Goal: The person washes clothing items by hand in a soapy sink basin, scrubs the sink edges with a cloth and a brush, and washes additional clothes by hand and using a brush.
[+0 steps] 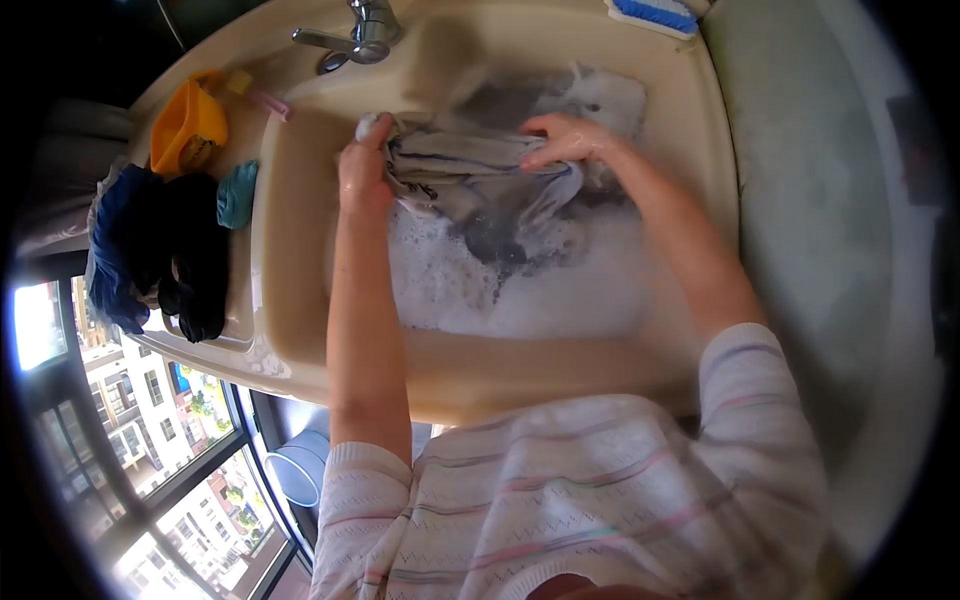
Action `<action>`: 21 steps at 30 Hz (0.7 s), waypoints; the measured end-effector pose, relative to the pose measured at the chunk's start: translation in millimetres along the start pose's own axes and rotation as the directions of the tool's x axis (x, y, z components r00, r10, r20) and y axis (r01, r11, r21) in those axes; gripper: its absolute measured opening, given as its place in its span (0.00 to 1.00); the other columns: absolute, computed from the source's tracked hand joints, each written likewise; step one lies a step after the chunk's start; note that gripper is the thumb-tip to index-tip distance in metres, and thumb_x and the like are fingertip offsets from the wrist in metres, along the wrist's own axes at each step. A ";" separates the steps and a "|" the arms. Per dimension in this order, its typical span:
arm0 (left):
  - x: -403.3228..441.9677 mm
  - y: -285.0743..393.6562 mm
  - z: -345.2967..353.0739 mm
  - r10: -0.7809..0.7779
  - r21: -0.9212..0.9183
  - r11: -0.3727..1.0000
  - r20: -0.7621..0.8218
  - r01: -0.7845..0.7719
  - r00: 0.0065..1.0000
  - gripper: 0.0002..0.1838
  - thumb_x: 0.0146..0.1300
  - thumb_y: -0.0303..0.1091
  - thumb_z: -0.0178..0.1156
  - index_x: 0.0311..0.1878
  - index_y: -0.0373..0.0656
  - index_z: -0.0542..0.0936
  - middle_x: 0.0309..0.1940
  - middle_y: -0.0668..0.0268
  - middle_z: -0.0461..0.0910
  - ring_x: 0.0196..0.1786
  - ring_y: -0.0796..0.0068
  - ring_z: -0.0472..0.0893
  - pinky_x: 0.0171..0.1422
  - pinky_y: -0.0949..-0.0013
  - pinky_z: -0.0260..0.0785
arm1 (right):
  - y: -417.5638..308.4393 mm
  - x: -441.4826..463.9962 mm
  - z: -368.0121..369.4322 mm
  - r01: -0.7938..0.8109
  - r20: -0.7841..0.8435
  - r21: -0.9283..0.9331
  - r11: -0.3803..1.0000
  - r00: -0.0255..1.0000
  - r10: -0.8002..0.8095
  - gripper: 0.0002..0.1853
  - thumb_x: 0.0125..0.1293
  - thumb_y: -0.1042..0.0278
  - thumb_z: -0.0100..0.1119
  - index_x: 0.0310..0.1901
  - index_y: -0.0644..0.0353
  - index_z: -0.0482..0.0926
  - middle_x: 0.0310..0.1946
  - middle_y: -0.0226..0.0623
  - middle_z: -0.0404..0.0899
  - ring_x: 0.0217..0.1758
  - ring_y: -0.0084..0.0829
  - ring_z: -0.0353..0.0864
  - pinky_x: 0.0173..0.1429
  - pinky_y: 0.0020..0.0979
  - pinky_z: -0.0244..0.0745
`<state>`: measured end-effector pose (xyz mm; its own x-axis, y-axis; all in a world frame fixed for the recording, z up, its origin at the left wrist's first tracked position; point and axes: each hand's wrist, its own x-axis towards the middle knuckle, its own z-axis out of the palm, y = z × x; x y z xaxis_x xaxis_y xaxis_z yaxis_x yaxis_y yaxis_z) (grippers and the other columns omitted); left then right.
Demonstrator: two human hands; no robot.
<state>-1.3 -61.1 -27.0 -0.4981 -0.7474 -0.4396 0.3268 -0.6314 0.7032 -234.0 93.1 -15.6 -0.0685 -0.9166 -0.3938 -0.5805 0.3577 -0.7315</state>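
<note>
A wet, light grey cloth garment with dark stripes (pixel 450 165) is stretched between my hands over the soapy water. My left hand (pixel 366 172) is closed on its left end, with some suds near the thumb. On the right, my right hand (pixel 568 138) grips the upper edge of the garment, thumb and fingers around the fabric. The garment's lower folds hang into the suds (pixel 560 295). Darker cloth partly shows in the water beneath and behind it, its kind unclear. All of this lies in the beige sink basin (pixel 300 240).
A chrome faucet (pixel 370 35) stands at the back rim. On the left ledge are a yellow-orange plastic container (pixel 190 125), dark clothes (pixel 195 240) and a teal cloth (pixel 237 195). A blue-and-white brush (pixel 655 15) lies back right. Below left, a bucket (pixel 298 468) stands by the window.
</note>
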 end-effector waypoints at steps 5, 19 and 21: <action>-40.5 80.1 52.8 0.318 0.018 0.946 0.160 -0.324 0.935 0.14 0.55 0.30 0.58 0.42 0.31 0.73 0.36 0.59 0.77 0.37 0.67 0.79 0.41 0.66 0.73 | -64.1 -22.2 -80.4 0.082 -0.117 -0.219 0.972 0.987 -0.109 0.25 0.46 0.69 0.55 0.49 0.68 0.71 0.38 0.39 0.77 0.42 0.27 0.74 0.47 0.25 0.68; -87.3 25.9 33.6 -0.496 0.882 -0.263 0.225 -0.391 0.839 0.18 0.37 0.44 0.64 0.27 0.39 0.80 0.21 0.59 0.76 0.29 0.67 0.76 0.36 0.66 0.67 | 22.4 -36.8 47.4 0.092 -0.055 -0.375 0.922 0.991 -0.121 0.17 0.51 0.76 0.53 0.44 0.50 0.77 0.45 0.31 0.75 0.50 0.39 0.71 0.50 0.37 0.67; -96.0 8.2 20.4 -0.637 0.791 -0.411 0.107 -0.453 0.764 0.16 0.38 0.43 0.63 0.27 0.41 0.80 0.21 0.58 0.77 0.29 0.64 0.77 0.36 0.63 0.67 | 27.6 -39.9 56.5 0.199 0.179 -0.310 0.930 0.973 -0.148 0.19 0.51 0.75 0.52 0.47 0.52 0.75 0.48 0.35 0.74 0.51 0.37 0.71 0.54 0.34 0.65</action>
<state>32.9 9.7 32.4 -0.6741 -0.1470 -0.7239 -0.5442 0.7615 0.3521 -201.4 149.6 -51.5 0.1646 -0.9126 -0.3742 -0.8049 0.0949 -0.5857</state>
